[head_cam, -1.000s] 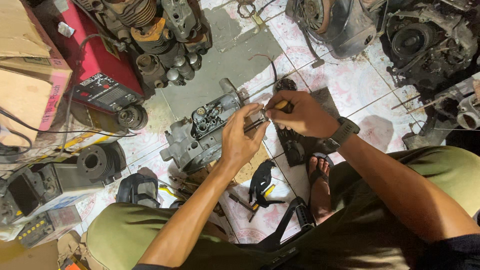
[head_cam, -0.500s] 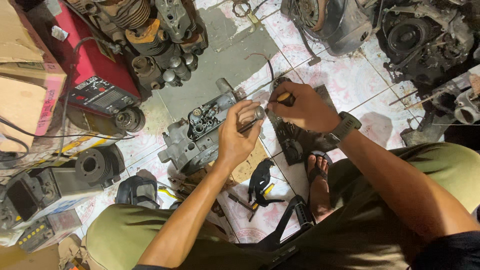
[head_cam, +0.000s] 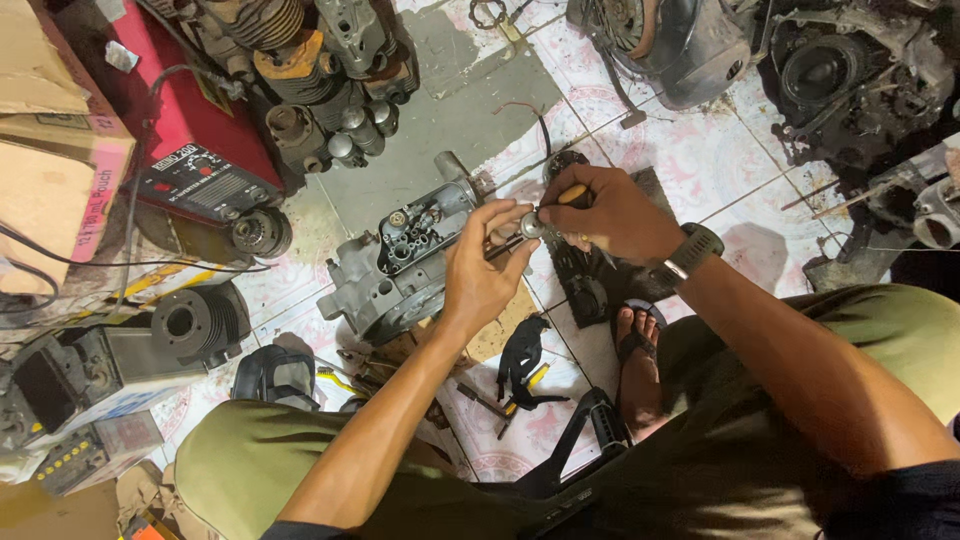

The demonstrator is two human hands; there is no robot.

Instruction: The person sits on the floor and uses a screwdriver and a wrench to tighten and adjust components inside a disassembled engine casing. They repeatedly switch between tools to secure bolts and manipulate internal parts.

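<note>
A small metal part (head_cam: 528, 226) is pinched by left hand (head_cam: 478, 270) fingers while a screwdriver (head_cam: 570, 194) is gripped in the right hand (head_cam: 610, 212), so a slip could easily drop it onto the cluttered floor (head_cam: 690, 160).

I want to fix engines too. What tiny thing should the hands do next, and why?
Probably keep the left hand pinching the small metal part steady while the right hand gives the orange-handled screwdriver a little turn. The tool appears to meet the part between both hands, just above the open grey engine casing on the tiled floor, so a slip could drop it.
</note>
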